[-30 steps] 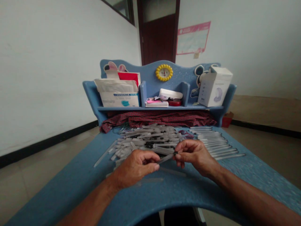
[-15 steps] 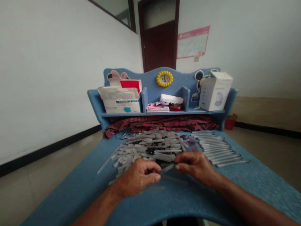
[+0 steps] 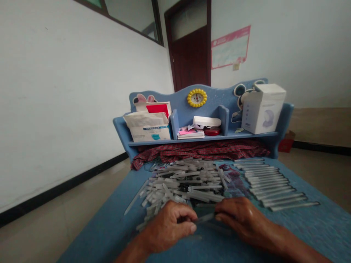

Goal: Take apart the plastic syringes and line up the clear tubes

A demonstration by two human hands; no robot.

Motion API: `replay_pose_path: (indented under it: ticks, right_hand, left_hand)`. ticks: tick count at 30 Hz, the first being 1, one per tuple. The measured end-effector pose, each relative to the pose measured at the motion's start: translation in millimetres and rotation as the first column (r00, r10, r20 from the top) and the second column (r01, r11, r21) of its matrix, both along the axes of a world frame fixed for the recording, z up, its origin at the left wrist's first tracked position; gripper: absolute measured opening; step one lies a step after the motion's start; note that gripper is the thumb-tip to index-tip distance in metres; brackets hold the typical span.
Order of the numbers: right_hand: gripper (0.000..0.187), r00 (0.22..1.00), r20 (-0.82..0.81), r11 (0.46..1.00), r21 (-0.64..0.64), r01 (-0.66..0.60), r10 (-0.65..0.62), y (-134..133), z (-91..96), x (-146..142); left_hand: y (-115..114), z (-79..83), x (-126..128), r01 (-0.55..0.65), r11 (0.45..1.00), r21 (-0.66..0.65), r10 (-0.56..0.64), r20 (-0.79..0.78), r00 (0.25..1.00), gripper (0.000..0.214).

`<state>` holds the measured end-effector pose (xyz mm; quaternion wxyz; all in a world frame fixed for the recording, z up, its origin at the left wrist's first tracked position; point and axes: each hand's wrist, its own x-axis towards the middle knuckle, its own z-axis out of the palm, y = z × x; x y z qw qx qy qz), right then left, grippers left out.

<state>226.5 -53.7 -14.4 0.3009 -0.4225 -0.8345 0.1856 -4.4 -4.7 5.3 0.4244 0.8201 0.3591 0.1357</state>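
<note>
Between my two hands I hold a translucent pen barrel (image 3: 206, 218), slightly tilted, its right end higher. My left hand (image 3: 171, 224) pinches its left end between thumb and fingers. At its right end, the fingers of my right hand (image 3: 242, 217) are closed, hiding that tip. Just beyond my hands lies a loose heap of frosted pen parts (image 3: 181, 182), with small black pieces among them. To the right, several pens (image 3: 270, 180) with dark ends lie side by side in a row. Motion blurs the held barrel a little.
The blue table (image 3: 104, 233) has a shelf (image 3: 175, 140) at its back, holding a mask box (image 3: 150, 131), papers, a red round tin (image 3: 212, 131) and a white box (image 3: 263, 109). Under the shelf lies a checked cloth (image 3: 203, 150). One barrel (image 3: 135, 197) lies left of the heap.
The camera view has tilted and shifted, so the table and shelf appear lower and further right. Both hands still grip the pen barrel, their hold much the same.
</note>
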Motion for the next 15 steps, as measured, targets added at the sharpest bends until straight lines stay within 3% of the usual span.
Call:
replay_pose_path:
  ticks: [7, 15]
  right_hand:
    - [0.041, 0.996, -0.030, 0.966, -0.250, 0.070, -0.080, -1.3, 3.4, -3.3]
    - [0.026, 0.993, -0.102, 0.975, -0.218, 0.043, -0.067, 0.4, -0.5, 0.7]
  left_hand:
    - [-4.9, -1.3, 0.9, 0.011, 0.989, 0.150, -0.002, -0.060, 0.998, 0.014]
    - [-5.8, 0.7, 2.9, -0.015, 0.983, 0.183, 0.031, -0.084, 0.996, 0.013]
